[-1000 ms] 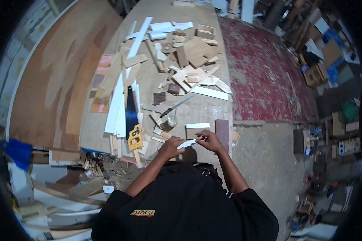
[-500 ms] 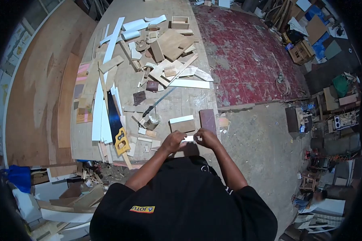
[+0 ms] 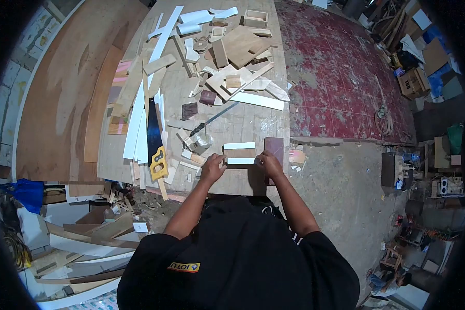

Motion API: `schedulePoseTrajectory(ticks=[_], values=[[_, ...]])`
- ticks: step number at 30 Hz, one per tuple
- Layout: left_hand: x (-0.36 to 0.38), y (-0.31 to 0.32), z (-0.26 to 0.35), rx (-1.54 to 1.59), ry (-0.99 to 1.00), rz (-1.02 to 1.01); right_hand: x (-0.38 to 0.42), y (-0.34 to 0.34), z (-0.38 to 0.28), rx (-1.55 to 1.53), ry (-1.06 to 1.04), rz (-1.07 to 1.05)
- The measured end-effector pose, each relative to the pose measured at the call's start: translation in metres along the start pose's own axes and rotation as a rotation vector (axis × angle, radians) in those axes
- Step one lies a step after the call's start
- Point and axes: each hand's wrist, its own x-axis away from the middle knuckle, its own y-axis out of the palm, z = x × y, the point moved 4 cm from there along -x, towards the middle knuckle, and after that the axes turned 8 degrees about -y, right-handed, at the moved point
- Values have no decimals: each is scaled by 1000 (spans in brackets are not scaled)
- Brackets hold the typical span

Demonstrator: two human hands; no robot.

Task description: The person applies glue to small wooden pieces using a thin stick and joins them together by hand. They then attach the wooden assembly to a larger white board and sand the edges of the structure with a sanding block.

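A small wooden block (image 3: pixel 239 153) lies near the front edge of the table, with a white strip (image 3: pixel 239 145) along its far side. A second white strip (image 3: pixel 241 160) lines up with the block's near side, between my hands. My left hand (image 3: pixel 213 168) has its fingers closed at that strip's left end. At the other end, my right hand (image 3: pixel 270 166) pinches with thumb and fingers. The exact fingertip contact is small and hard to see. Beside my right hand lies a dark reddish-brown board (image 3: pixel 274 149). A clear container (image 3: pixel 203 139) stands beyond my left hand.
A handsaw with a yellow handle (image 3: pixel 159 164) lies at the left among long white strips (image 3: pixel 135 126). Wood offcuts and a small open box (image 3: pixel 256 19) cover the far part of the table (image 3: pixel 253 121). A large wooden panel (image 3: pixel 57 103) leans at the left.
Both hands have moved forward, away from my body, bringing the white strip from in front of the block to its near side. The hands are farther apart, and the camera view has shifted.
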Motion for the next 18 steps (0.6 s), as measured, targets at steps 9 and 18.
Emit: schedulePoseTrajectory(ticks=[9,18], values=[[-10,19,-15,-50,-23,-7,-11,6,-4,0,-77,-26],[-13,12,-5,-53,-25,-91,-16,9,-6,58,-137,-14]])
